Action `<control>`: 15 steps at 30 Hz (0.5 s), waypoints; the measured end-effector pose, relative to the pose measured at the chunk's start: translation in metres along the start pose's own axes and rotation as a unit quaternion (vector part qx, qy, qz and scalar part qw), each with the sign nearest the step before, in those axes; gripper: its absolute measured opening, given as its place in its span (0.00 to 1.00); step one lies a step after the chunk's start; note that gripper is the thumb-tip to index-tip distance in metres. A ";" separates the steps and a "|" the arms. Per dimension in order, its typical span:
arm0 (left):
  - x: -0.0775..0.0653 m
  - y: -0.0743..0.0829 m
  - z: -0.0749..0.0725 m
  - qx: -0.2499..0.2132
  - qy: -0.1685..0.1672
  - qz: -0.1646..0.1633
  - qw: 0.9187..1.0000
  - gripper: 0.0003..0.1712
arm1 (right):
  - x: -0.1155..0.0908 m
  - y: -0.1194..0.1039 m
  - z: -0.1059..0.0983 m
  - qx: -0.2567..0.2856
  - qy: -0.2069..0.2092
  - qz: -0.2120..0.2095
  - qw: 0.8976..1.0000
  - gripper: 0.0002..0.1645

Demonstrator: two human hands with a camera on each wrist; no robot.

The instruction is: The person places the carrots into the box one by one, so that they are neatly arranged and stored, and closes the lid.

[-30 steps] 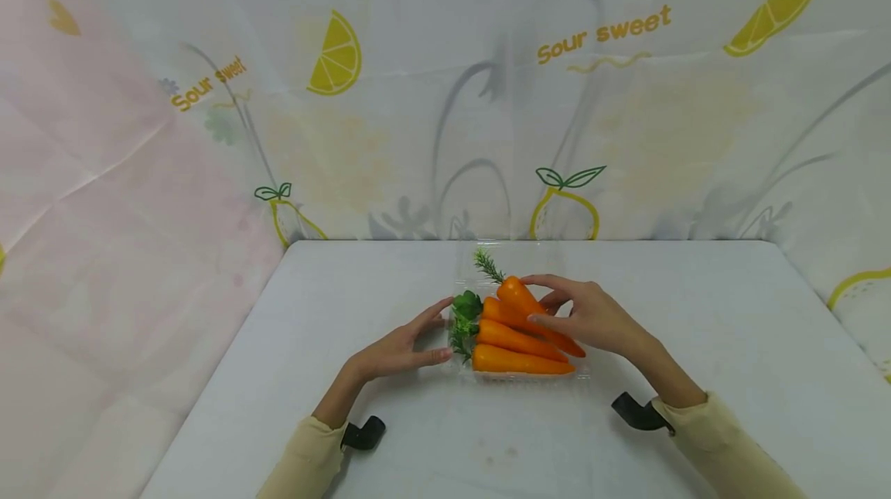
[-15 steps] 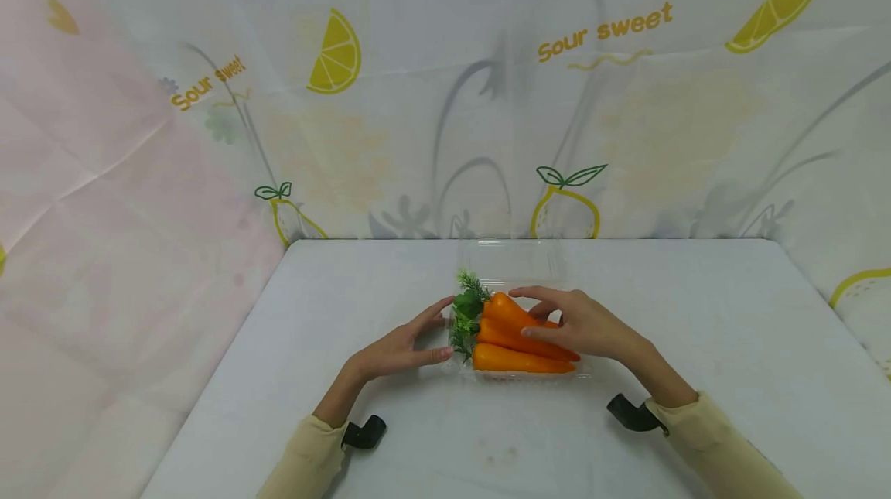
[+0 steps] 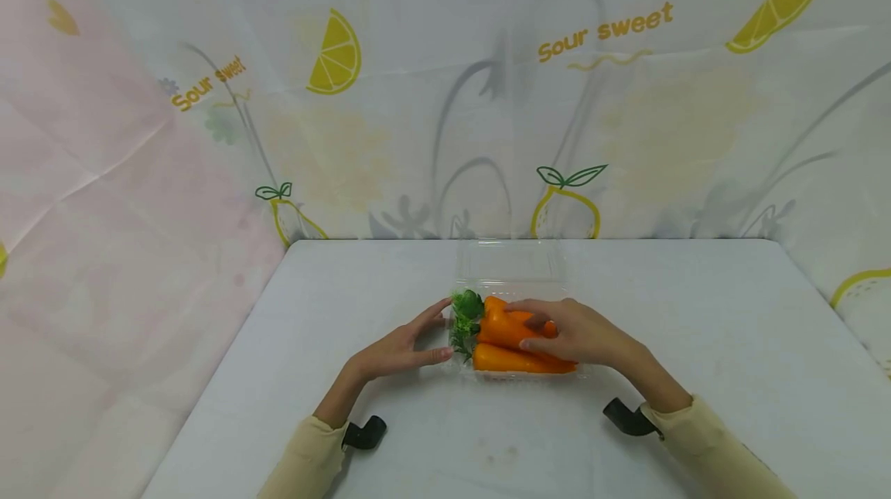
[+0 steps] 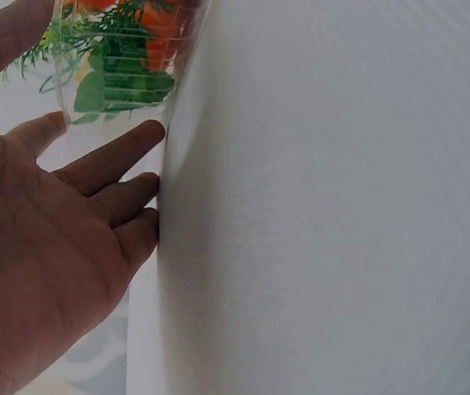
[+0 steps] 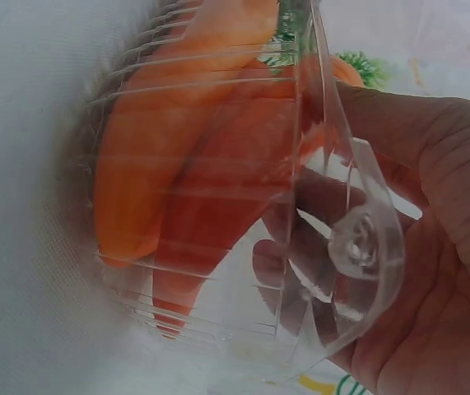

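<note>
Several orange carrots (image 3: pixel 515 359) with green leafy tops (image 3: pixel 465 325) lie side by side in a clear plastic container (image 3: pixel 487 377). My right hand (image 3: pixel 595 331) reaches over the container from the right and grips the upper carrot (image 3: pixel 497 321), thumb on the near side and fingers on the far side. Through the clear wall, the right wrist view shows the carrot tips (image 5: pixel 127 222) and bent fingers inside. My left hand (image 3: pixel 397 352) is spread at the container's left end, thumb and fingertips right at its wall. The left wrist view shows its open palm (image 4: pixel 45 239).
The container's clear lid (image 3: pixel 511 261) is folded back toward the rear edge of the white table (image 3: pixel 348 282). Behind the table hangs a cloth (image 3: pixel 418 135) printed with lemons. A black wrist mount (image 3: pixel 365 433) sits at the left sleeve, another (image 3: pixel 629 416) at the right.
The right hand has brought a carrot from the container's far side down among the others, shifting slightly toward me and left. Its leafy top has dropped in with the rest. The left hand stays put.
</note>
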State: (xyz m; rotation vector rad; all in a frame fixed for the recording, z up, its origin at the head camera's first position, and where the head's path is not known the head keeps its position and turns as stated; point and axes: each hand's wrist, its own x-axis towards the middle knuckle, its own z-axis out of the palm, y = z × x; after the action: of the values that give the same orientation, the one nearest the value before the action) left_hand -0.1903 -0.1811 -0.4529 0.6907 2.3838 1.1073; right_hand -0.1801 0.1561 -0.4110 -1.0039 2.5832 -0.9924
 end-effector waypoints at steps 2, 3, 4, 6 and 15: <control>0.000 0.000 0.000 -0.001 0.002 0.000 1.000 0.47 | 0.000 -0.001 0.000 -0.005 0.000 -0.004 1.000 0.30; 0.000 -0.001 0.000 -0.001 0.003 -0.001 1.000 0.47 | 0.000 -0.001 0.000 -0.007 -0.001 -0.006 1.000 0.30; 0.000 -0.001 0.000 -0.002 0.003 -0.001 1.000 0.47 | 0.000 -0.001 0.000 -0.007 -0.003 -0.008 1.000 0.30; 0.000 -0.001 0.001 -0.003 0.004 -0.002 1.000 0.48 | 0.000 -0.001 0.000 -0.004 -0.011 -0.008 1.000 0.29; 0.000 0.000 0.002 -0.003 0.006 -0.004 1.000 0.48 | 0.001 -0.003 -0.002 0.007 -0.053 -0.012 0.999 0.25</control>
State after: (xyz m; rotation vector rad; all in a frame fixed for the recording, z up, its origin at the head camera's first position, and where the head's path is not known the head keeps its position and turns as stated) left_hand -0.1896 -0.1795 -0.4537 0.6736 2.3902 1.1180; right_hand -0.1795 0.1549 -0.4074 -1.0550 2.4814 -0.9366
